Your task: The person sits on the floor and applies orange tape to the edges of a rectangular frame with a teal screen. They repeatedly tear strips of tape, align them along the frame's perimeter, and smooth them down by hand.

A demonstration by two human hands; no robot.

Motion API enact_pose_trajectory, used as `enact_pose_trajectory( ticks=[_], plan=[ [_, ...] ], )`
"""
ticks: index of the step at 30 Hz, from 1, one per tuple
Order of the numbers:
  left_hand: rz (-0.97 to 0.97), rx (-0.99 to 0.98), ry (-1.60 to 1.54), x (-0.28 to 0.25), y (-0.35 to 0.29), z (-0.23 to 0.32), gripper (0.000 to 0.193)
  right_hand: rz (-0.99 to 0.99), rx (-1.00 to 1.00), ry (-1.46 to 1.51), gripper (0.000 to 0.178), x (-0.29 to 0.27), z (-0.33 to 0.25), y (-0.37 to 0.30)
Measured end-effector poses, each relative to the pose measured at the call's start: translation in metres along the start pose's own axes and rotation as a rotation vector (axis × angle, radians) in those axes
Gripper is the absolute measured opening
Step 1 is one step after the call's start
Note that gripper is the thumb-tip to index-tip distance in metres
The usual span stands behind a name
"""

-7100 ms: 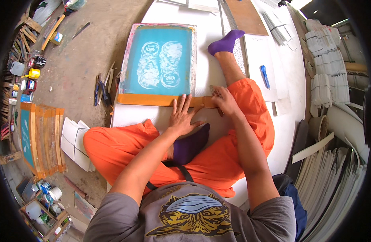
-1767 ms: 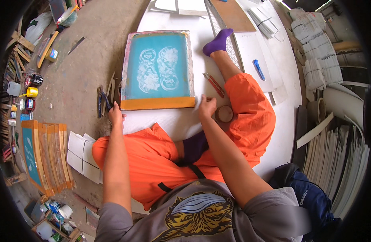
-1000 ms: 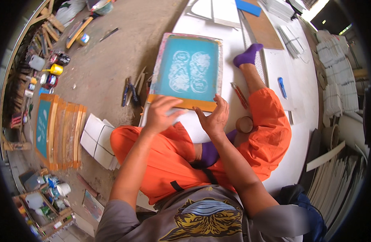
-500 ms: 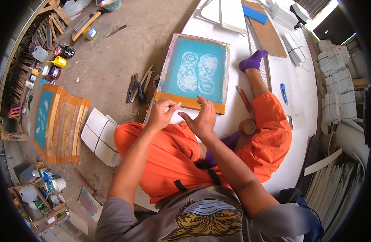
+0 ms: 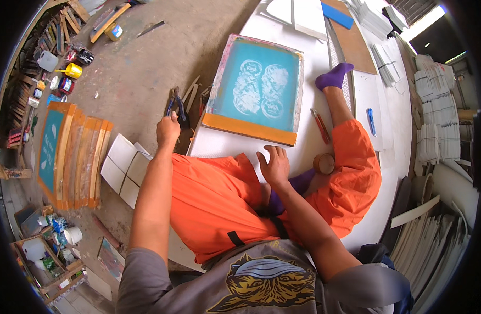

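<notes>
My left hand (image 5: 168,129) is out at the left of the white table (image 5: 201,145), closed, its fingertips near dark-handled tools (image 5: 176,104) that look like pliers. What it holds, if anything, is hidden. My right hand (image 5: 275,166) is open, fingers apart, just short of the near edge of a silk screen (image 5: 225,94). The screen lies on the table: a wooden frame with teal mesh, pale printed shapes and brown tape along its near side. Right of it are a red pencil-like tool (image 5: 320,126) and a roll of brown tape (image 5: 324,164).
My orange-trousered legs (image 5: 342,172) rest on the table. A blue cutter (image 5: 371,121) lies beyond the right one. Several wooden frames (image 5: 75,157) and a tied white stack (image 5: 126,163) stand on the floor at left. Paint pots (image 5: 73,70) sit farther left; stacked sheets (image 5: 431,235) line the right.
My left hand has moved left from the screen's near edge to beside the pliers-like tools. My right hand has drawn back slightly from the screen. The view has shifted a little.
</notes>
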State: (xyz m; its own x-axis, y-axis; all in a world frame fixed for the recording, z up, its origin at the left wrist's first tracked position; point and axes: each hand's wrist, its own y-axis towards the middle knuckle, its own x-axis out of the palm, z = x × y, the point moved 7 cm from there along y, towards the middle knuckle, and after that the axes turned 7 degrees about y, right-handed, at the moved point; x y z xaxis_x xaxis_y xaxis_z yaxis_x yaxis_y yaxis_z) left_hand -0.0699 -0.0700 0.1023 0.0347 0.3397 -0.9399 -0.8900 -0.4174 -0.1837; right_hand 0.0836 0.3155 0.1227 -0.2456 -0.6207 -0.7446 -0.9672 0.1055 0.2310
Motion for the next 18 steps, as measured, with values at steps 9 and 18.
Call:
enact_pose_trajectory(
  ticks=[9,18],
  plan=[
    [-0.138,-0.110,0.226,-0.007,-0.020,0.025,0.050,-0.133,-0.004,-0.297,0.085,-0.022,0.068,0.030],
    [0.016,1.085,0.348,0.041,-0.125,0.159,0.079,-0.325,-0.175,-0.306,0.088,-0.011,0.077,0.043]
  ],
)
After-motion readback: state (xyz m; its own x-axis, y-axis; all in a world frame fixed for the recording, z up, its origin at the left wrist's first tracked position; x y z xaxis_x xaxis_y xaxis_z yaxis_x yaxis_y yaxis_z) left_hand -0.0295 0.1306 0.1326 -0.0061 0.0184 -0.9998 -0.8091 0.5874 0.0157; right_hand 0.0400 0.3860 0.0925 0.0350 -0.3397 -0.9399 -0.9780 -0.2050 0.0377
